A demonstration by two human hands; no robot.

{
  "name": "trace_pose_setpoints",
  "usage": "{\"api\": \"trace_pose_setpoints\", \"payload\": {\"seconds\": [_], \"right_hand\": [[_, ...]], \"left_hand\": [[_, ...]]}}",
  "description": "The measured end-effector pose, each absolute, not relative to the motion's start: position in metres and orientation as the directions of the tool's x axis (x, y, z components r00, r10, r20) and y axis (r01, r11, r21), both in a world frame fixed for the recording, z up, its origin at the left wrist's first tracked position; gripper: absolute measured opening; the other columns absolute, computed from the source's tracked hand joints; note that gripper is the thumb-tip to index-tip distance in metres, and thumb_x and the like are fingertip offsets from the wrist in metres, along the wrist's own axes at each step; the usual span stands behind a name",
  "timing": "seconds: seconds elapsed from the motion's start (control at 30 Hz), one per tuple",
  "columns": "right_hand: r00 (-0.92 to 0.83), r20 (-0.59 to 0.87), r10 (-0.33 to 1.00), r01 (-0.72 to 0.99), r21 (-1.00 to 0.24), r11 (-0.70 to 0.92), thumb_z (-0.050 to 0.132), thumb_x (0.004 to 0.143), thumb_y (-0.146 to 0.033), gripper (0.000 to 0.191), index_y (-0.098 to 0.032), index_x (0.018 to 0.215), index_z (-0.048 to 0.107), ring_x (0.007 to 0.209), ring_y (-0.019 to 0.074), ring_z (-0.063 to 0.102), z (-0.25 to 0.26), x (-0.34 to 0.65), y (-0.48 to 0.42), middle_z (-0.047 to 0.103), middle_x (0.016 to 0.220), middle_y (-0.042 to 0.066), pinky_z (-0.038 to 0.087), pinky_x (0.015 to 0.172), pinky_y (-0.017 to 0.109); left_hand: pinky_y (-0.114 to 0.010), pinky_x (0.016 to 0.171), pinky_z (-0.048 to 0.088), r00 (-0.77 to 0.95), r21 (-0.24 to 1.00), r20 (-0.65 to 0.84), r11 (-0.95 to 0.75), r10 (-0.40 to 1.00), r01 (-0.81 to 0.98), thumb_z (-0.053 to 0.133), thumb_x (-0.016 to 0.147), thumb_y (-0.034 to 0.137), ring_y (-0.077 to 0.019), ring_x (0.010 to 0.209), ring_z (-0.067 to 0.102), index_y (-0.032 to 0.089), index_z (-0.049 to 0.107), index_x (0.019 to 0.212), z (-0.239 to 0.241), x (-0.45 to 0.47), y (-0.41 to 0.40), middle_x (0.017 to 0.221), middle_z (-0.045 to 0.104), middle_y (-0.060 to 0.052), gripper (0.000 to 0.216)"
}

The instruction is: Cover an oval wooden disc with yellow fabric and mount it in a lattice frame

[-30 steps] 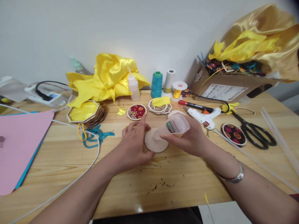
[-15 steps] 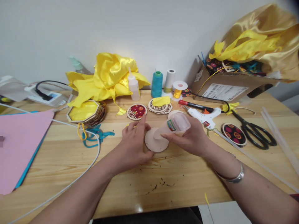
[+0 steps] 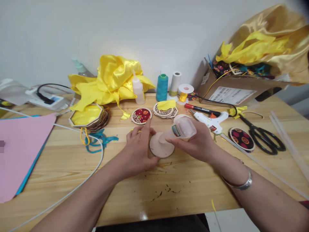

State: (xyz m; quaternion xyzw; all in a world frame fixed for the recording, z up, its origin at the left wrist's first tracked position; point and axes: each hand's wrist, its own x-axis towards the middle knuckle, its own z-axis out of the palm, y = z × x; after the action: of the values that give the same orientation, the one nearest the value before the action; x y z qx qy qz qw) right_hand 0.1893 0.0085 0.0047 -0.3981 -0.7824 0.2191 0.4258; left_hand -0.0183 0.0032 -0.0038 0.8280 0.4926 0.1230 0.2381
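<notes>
My right hand (image 3: 196, 143) grips a clear squeeze bottle (image 3: 184, 128) with a small green label, most likely glue. The bottle is tilted, its narrow end pointing down and left over a pale round disc (image 3: 162, 152) on the table. Whether the tip touches the disc, I cannot tell. At the disc's left edge, my left hand (image 3: 138, 148) holds it between thumb and fingers, with the index finger stretched forward. Just beyond that fingertip lies a round wooden-framed piece with red patterned fabric (image 3: 142, 115). Lattice-cut wooden pieces (image 3: 165, 112) lie behind the disc.
A white glue gun (image 3: 209, 120), black scissors (image 3: 264, 135) and a dark patterned oval (image 3: 242, 139) lie to the right. Thread spools (image 3: 162, 87) and a second bottle (image 3: 138, 90) stand behind. Stacked octagonal frames (image 3: 88, 117) and a white cable (image 3: 101, 154) are on the left.
The bottle in my right hand has tilted very slightly to the left. My left hand and the disc stay where they were.
</notes>
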Motion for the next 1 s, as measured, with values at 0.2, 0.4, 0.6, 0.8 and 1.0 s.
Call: {"api": "trace_pose_setpoints", "payload": {"seconds": [0.2,0.4,0.6,0.8,1.0], "right_hand": [[-0.303,0.504,0.808,0.439,-0.679,0.588,0.071,0.074,-0.024,0.017,-0.021,0.082,0.057,0.060,0.0112,0.051,0.008,0.192,0.008,0.059,0.072,-0.003,0.042,0.053,0.025],[-0.363,0.485,0.796,0.366,-0.711,0.600,0.074,0.072,-0.025,0.020,-0.019,0.079,0.056,0.062,0.0111,0.052,0.008,0.189,0.006,0.060,0.072,-0.002,0.043,0.056,0.024],[-0.327,0.442,0.835,0.365,-0.756,0.543,0.075,0.072,-0.028,0.024,-0.018,0.084,0.058,0.068,0.0130,0.055,0.003,0.188,0.008,0.061,0.076,0.000,0.046,0.062,0.026],[-0.368,0.444,0.817,0.332,-0.758,0.562,0.075,0.072,-0.027,0.022,-0.018,0.082,0.058,0.064,0.0110,0.055,0.005,0.186,0.003,0.061,0.074,-0.001,0.045,0.060,0.024],[-0.420,0.415,0.807,0.279,-0.787,0.550,0.074,0.073,-0.026,0.020,-0.019,0.086,0.060,0.064,0.0103,0.055,0.005,0.181,0.000,0.062,0.073,-0.003,0.045,0.059,0.021]], "left_hand": [[-0.050,0.101,0.026,0.486,0.519,-0.029,-0.402,0.874,0.754,0.065,0.066,0.028,-0.0314,0.118,0.036,0.021,-0.006,0.147,-0.004,-0.019,0.003,0.122,0.052,-0.010,0.108],[-0.050,0.101,0.026,0.483,0.515,-0.042,-0.395,0.875,0.761,0.065,0.066,0.029,-0.0316,0.118,0.037,0.020,-0.006,0.147,-0.001,-0.018,0.002,0.122,0.052,-0.010,0.108],[-0.051,0.102,0.026,0.480,0.509,-0.033,-0.399,0.876,0.762,0.064,0.066,0.030,-0.0314,0.118,0.037,0.019,-0.005,0.147,-0.002,-0.018,0.002,0.122,0.052,-0.009,0.107],[-0.050,0.102,0.027,0.482,0.502,-0.028,-0.405,0.876,0.764,0.065,0.066,0.031,-0.0307,0.118,0.037,0.018,-0.005,0.147,-0.006,-0.019,0.004,0.123,0.052,-0.010,0.108],[-0.050,0.103,0.026,0.496,0.480,-0.035,-0.421,0.867,0.770,0.064,0.067,0.033,-0.0318,0.122,0.034,0.018,-0.007,0.147,-0.006,-0.021,0.003,0.127,0.050,-0.011,0.108]]}}
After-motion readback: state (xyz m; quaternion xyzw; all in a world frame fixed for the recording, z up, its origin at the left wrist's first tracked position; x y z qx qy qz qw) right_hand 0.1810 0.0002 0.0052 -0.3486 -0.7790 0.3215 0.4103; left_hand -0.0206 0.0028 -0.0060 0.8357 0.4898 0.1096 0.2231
